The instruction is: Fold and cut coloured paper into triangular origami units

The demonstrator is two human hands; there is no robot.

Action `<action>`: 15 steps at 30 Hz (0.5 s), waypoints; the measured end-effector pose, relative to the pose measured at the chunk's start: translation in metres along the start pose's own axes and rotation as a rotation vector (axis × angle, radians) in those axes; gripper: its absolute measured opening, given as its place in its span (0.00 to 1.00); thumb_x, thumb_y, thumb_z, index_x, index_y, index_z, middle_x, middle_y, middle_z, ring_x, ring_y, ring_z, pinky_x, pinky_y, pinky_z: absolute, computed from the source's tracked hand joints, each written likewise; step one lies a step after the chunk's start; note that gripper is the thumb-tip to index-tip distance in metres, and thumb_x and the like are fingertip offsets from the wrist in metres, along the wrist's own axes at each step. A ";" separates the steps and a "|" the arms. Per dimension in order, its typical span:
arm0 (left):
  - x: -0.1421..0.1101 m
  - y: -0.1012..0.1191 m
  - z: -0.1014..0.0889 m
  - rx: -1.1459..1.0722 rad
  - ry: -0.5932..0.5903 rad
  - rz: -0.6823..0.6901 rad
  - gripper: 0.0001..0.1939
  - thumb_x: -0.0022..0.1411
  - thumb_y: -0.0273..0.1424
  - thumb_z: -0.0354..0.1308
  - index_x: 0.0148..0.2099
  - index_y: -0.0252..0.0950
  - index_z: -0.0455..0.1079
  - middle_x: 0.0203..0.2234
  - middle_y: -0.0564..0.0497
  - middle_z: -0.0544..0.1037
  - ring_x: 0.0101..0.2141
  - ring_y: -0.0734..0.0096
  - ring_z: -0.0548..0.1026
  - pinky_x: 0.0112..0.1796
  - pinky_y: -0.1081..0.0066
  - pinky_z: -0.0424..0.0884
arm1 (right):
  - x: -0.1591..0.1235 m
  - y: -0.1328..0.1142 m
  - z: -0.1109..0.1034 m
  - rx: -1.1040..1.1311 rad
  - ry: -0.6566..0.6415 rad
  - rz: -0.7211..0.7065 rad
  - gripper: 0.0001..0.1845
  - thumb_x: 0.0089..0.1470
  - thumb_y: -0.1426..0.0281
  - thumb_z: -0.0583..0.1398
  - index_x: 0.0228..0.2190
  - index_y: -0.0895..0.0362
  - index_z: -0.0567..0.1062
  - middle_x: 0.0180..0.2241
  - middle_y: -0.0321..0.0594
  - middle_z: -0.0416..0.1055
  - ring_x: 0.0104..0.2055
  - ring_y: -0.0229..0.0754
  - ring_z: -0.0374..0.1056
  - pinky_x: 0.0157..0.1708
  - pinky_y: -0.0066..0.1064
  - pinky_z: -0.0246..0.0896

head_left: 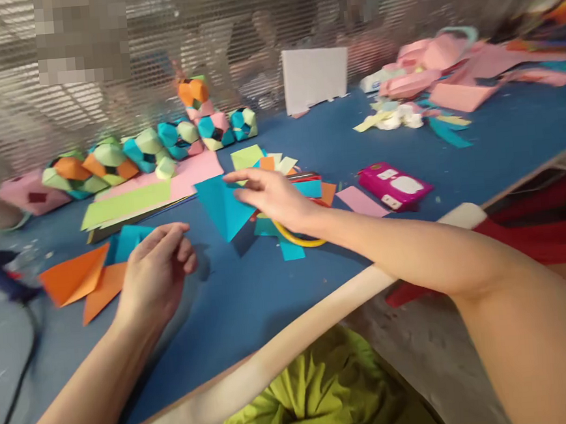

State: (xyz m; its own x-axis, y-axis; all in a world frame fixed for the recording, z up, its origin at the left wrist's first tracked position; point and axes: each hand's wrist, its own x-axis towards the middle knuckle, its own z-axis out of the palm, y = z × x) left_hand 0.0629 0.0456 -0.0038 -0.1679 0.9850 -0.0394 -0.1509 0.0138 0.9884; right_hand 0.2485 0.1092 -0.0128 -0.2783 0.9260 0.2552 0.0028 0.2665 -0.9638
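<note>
My right hand pinches a folded blue paper sheet between thumb and fingers, holding it above the blue table. The paper has a crease down its middle and a pointed lower end. Lower left, my left hand is closed, with fingers curled in and thumb against the index finger; nothing shows in it. Beside and partly behind it lie folded orange papers and another blue folded paper. Beneath my right forearm are a yellow ring, probably scissors or tape, and small blue paper pieces.
A row of colourful paper balls stands along the mesh wall, with stacked paper sheets before it. Rightward lie a magenta packet, a white card and pink paper pieces. A corded dark tool is far left.
</note>
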 end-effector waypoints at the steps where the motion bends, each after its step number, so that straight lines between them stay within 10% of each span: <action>1: -0.002 -0.002 0.001 0.014 -0.026 0.004 0.03 0.56 0.27 0.58 0.30 0.34 0.68 0.13 0.60 0.58 0.15 0.81 0.56 0.16 0.80 0.55 | 0.000 0.000 -0.001 0.010 0.027 0.015 0.11 0.53 0.75 0.57 0.39 0.58 0.75 0.26 0.33 0.64 0.27 0.33 0.60 0.23 0.24 0.64; 11: -0.023 -0.018 0.007 0.285 -0.318 0.040 0.19 0.63 0.42 0.51 0.23 0.39 0.54 0.11 0.60 0.57 0.12 0.79 0.59 0.16 0.75 0.55 | -0.004 0.008 0.004 -0.089 0.001 0.094 0.12 0.50 0.71 0.60 0.39 0.59 0.74 0.28 0.35 0.69 0.25 0.34 0.65 0.28 0.29 0.67; 15: -0.019 -0.021 0.004 0.458 -0.158 0.221 0.14 0.62 0.40 0.56 0.29 0.38 0.59 0.16 0.58 0.65 0.18 0.78 0.64 0.22 0.74 0.60 | -0.008 0.005 0.006 -0.139 -0.032 0.097 0.15 0.51 0.71 0.59 0.42 0.59 0.73 0.25 0.33 0.67 0.24 0.36 0.67 0.28 0.31 0.64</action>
State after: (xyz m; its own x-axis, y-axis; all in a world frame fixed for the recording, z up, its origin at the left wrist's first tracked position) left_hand 0.0727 0.0273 -0.0235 0.0064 0.9863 0.1650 0.3185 -0.1584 0.9346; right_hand 0.2447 0.1012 -0.0200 -0.3008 0.9408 0.1563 0.1633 0.2123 -0.9635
